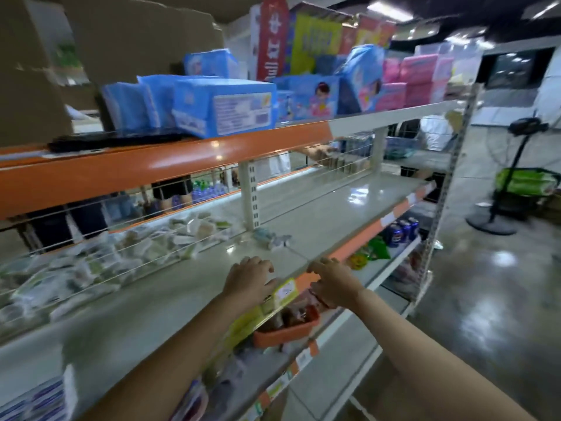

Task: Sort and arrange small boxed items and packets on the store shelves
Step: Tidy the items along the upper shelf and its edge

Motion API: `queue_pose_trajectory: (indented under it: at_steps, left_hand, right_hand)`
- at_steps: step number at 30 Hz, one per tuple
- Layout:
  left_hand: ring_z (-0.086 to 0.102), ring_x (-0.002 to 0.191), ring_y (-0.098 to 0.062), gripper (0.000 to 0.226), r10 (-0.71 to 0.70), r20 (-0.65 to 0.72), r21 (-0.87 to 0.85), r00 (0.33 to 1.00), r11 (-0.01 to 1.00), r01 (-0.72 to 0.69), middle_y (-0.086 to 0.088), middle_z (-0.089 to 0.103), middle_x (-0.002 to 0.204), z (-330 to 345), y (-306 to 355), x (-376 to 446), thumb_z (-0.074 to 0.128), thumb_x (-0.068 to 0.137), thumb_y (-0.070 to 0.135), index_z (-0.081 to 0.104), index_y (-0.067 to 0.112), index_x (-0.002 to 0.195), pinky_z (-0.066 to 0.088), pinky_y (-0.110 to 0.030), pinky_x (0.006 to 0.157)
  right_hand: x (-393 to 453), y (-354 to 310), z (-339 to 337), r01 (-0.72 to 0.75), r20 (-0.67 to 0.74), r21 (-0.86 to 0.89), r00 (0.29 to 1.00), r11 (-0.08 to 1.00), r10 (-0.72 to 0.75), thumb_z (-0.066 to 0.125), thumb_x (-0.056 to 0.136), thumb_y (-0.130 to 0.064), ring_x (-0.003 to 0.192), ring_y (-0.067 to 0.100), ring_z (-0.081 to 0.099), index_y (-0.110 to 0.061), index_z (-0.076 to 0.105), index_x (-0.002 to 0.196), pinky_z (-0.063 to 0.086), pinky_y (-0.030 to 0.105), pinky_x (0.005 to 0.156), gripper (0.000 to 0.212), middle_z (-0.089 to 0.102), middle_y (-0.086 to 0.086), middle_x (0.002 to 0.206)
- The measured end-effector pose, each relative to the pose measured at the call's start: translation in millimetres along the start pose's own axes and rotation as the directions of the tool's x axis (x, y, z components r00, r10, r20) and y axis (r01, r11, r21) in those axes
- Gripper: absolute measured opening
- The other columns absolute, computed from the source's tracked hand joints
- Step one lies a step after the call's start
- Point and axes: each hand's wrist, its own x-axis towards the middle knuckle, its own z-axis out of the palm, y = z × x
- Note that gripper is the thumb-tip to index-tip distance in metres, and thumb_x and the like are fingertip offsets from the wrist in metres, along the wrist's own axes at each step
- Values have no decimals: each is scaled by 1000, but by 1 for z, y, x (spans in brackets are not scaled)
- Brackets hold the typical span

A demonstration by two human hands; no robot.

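Observation:
Both my hands lie on the front edge of the pale middle shelf (349, 205). My left hand (249, 281) rests knuckles-up with bent fingers on the shelf top, beside a yellow price tag (283, 294). My right hand (331, 282) sits with bent fingers on the orange price strip (361, 238). Nothing shows in either hand. A few small bluish packets (271, 237) lie by the shelf post. Several pale small packets (91, 262) are heaped behind a wire fence at the left. The picture is blurred.
Blue and pink soft packs (224, 107) fill the top shelf. Below my hands an orange tray (285, 331) holds red packets, and cans (400, 229) stand further right. Another person's hand (318, 153) reaches small boxes across the shelf. A fan stand (501, 208) stands on the floor to the right.

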Motion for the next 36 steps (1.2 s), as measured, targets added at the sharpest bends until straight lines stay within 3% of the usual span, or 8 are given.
queue_pose_trajectory:
  at_steps: [8,13,17,23,28,32,36]
  left_hand:
    - [49,114,-23,31,-83,37,21,996,996,82,-2,57,120,45,-3,101,42,94,42,52,22,116,39,-33,87]
    - [53,112,-25,51,-211,22,-46,977,976,212,-4,58,122,63,-28,154,43,91,55,48,21,128,44,-35,88]
    - [54,111,-23,41,-297,27,-97,955,950,298,-2,60,119,78,-40,180,48,90,52,56,21,115,44,-34,87]
    - [53,112,-24,43,-408,12,-184,913,896,403,-5,58,117,95,-47,194,54,90,46,55,17,122,45,-34,90]
    - [57,93,-17,27,-473,-23,-292,881,846,446,3,58,96,107,-50,191,58,86,51,58,24,89,48,-32,74]
    - [59,77,-15,17,-553,-69,-328,831,799,504,2,64,87,105,-44,189,61,85,36,68,21,86,47,-29,65]
    - [59,85,-15,15,-609,-151,-323,779,775,543,4,66,91,98,-44,182,65,85,29,69,18,93,43,-26,71]
  right_hand:
    - [84,62,16,-13,69,-16,998,1000,14,52,91,-24,123,26,43,-19,47,131,38,35,96,41,48,8,132]
    - [162,78,32,55,138,-28,989,998,-50,52,92,-28,123,26,44,-20,48,130,38,39,102,39,49,8,131]
    - [210,86,49,85,141,7,986,996,-85,52,92,-24,124,26,43,-18,49,130,36,38,103,39,49,7,132]
    - [256,86,72,120,131,33,984,992,-123,45,93,-24,116,29,48,-12,50,127,41,40,97,37,52,11,127]
    - [283,92,85,210,119,46,970,977,-214,45,93,-22,117,27,46,-10,53,125,41,37,97,35,50,11,125]
    - [299,105,88,283,89,137,951,949,-296,47,91,-19,115,24,46,-13,59,117,40,35,96,29,54,8,120]
    - [315,111,80,407,59,263,898,875,-436,52,92,-21,113,23,47,-12,61,116,40,33,95,28,57,7,116]
